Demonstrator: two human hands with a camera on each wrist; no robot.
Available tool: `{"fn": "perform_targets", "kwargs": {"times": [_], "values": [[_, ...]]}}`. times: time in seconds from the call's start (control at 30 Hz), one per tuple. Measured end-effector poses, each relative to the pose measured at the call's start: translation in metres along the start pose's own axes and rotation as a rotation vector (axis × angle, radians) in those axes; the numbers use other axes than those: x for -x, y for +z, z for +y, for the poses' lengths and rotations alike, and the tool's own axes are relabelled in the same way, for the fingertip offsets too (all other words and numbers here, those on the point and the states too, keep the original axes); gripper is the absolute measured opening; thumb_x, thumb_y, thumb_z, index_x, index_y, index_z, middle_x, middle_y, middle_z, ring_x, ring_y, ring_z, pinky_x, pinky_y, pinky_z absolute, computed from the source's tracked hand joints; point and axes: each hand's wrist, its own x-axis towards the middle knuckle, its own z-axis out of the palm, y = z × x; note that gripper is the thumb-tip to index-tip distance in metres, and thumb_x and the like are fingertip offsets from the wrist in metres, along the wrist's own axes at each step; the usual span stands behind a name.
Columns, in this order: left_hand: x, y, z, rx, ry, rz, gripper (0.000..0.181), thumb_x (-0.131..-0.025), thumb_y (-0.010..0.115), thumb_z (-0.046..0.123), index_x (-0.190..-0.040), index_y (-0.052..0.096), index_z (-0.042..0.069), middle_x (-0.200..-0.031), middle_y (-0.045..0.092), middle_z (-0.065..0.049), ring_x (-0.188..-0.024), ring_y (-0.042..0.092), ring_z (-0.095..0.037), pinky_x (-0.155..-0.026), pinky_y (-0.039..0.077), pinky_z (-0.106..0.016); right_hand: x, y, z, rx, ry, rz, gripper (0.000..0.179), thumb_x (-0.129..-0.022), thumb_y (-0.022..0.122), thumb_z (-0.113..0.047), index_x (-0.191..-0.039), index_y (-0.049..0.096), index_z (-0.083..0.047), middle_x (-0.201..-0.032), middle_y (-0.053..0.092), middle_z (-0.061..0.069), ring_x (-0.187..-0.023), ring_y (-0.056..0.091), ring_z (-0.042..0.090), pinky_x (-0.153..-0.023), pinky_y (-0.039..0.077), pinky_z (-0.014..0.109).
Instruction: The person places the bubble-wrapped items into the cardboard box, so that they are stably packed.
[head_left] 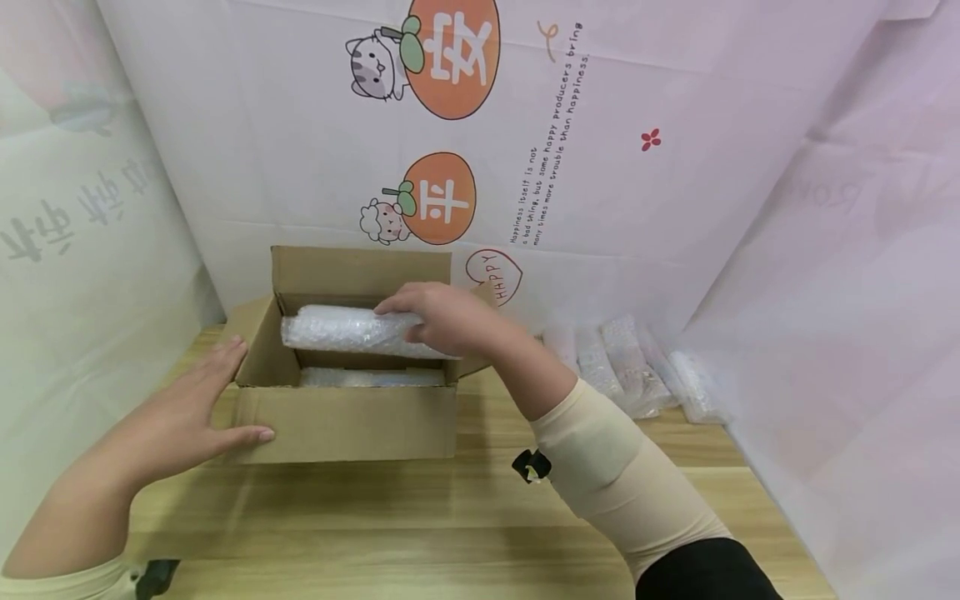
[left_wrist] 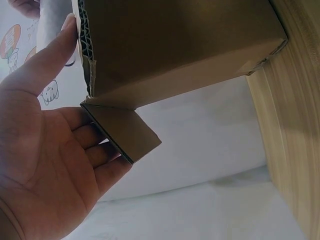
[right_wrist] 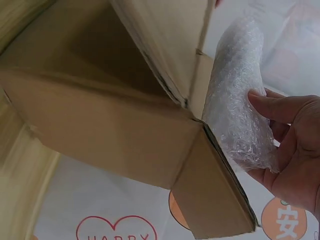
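Observation:
An open cardboard box [head_left: 345, 425] stands on the wooden table with its flaps spread outward. My right hand [head_left: 453, 321] holds a long bubble-wrapped package [head_left: 337, 327] sideways over the box opening. Thumb and fingers grip one end of it in the right wrist view; the wrap hides what is inside. Another bubble-wrapped package [head_left: 371, 377] lies low in the box along the front wall. At the box's left corner, my left hand [head_left: 176, 425] is spread, with the thumb against the front flap and the fingers lying along the left side flap [left_wrist: 125, 132], which partly covers them.
Several bubble-wrapped packages [head_left: 630, 367] lie on the right of the wooden table [head_left: 360, 533], close to the back cloth. A printed white cloth [head_left: 600, 167] hangs behind the box, and further cloths enclose both sides.

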Motion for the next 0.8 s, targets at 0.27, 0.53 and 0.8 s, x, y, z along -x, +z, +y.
{"fn": "perform_targets", "kwargs": {"times": [0.27, 0.53, 0.8], "values": [[0.000, 0.003, -0.002, -0.009, 0.003, 0.013, 0.119, -0.079, 0.071, 0.062, -0.159, 0.000, 0.008, -0.164, -0.001, -0.019, -0.148, 0.008, -0.048, -0.114, 0.013, -0.069, -0.004, 0.020, -0.005, 0.009, -0.023, -0.032, 0.045, -0.093, 0.068, -0.013, -0.135, 0.060, -0.027, -0.134, 0.058, -0.010, -0.128, 0.051, 0.010, -0.105, 0.046, 0.031], [0.000, 0.002, -0.002, -0.013, 0.003, 0.005, 0.119, -0.080, 0.071, 0.061, -0.158, 0.000, 0.007, -0.164, 0.000, -0.021, -0.147, 0.009, -0.048, -0.115, 0.013, -0.068, -0.006, 0.030, -0.009, 0.034, -0.051, -0.099, 0.044, -0.093, 0.068, -0.013, -0.135, 0.060, -0.024, -0.134, 0.059, -0.007, -0.129, 0.051, 0.010, -0.106, 0.044, 0.028], [0.000, 0.002, -0.002, -0.005, 0.009, 0.013, 0.118, -0.081, 0.071, 0.060, -0.158, -0.001, 0.007, -0.164, -0.002, -0.019, -0.148, 0.007, -0.047, -0.117, 0.010, -0.066, -0.009, 0.036, -0.009, 0.031, -0.040, -0.128, 0.044, -0.094, 0.066, -0.014, -0.137, 0.058, -0.022, -0.137, 0.057, -0.006, -0.131, 0.050, 0.011, -0.110, 0.042, 0.029]]}}
